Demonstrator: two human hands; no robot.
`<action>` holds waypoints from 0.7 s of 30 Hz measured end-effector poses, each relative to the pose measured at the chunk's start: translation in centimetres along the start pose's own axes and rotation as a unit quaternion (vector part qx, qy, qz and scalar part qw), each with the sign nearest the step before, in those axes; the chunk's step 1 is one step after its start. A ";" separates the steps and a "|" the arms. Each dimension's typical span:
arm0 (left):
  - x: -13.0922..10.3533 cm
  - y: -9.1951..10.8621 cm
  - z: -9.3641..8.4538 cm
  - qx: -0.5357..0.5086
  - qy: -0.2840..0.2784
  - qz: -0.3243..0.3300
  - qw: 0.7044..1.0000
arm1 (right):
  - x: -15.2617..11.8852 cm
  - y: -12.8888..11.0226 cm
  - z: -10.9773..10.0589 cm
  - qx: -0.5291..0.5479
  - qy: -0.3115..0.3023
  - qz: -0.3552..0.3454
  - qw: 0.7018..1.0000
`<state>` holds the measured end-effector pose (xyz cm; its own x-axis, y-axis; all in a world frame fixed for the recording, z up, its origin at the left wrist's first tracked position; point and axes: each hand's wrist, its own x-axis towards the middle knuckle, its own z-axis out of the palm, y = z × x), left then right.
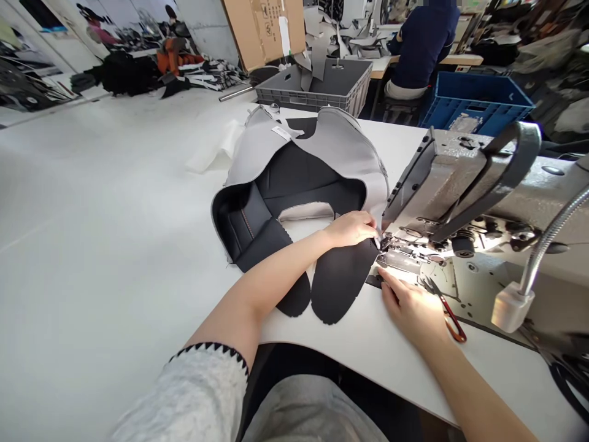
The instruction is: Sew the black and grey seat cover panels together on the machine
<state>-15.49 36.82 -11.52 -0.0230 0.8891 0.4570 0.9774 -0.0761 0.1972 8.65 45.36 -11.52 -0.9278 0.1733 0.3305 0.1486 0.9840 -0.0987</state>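
A large sewn cover [340, 282], black on one face and light grey on the other, lies spread on the white table with its edge at the sewing machine's [483, 178] needle area. My left hand [352, 229] is closed on the cover's edge, just left of the presser foot [386, 242]; the fingertips pinch the fabric there. In front of the foot, my right hand [416, 310] rests on the machine bed, fingers stretched out and holding nothing I can see. Red-handled scissors [453, 322] lie right beside it. What is under the foot is too small to make out.
Behind the cover stand a grey crate [313, 95] with fabric scraps and a blue crate [478, 101]. A person [423, 46] in dark blue sits beyond. The machine's lamp [513, 307] hangs at the right. White tabletop [115, 245] extends leftward.
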 end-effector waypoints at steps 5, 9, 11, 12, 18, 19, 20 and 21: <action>-0.2 -0.2 0.2 -0.020 0.012 -0.022 0.999 | -0.1 0.3 -0.1 0.030 0.002 -0.011 1.000; -0.4 0.0 -0.4 0.004 0.099 -0.106 0.989 | -0.7 0.1 -0.7 0.070 0.002 -0.016 0.997; -0.3 0.3 -1.1 0.030 0.112 -0.213 0.970 | -1.0 -0.2 -1.1 0.088 -0.005 -0.034 0.995; -0.1 0.5 -1.4 0.043 0.105 -0.271 0.956 | -1.1 -0.4 -1.2 0.095 -0.010 -0.049 0.994; 0.7 1.8 -3.2 0.100 0.051 -0.392 0.913 | -1.1 0.6 0.4 0.098 0.014 -0.119 0.988; 0.4 2.1 -3.6 0.102 0.043 -0.395 0.912 | -1.0 1.3 0.9 0.103 0.017 -0.126 0.987; -0.2 2.3 -4.1 0.101 0.035 -0.399 0.911 | -1.0 2.0 1.5 0.108 0.014 -0.134 0.985; -1.0 2.6 -4.7 0.099 0.027 -0.404 0.909 | -1.0 2.8 2.1 0.115 0.011 -0.143 0.983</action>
<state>-13.95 33.57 -7.37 -0.7554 0.5951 0.2742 0.6552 0.6794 0.3303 9.29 47.88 -14.15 -0.9126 -0.1062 0.3947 -0.2010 0.9575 -0.2071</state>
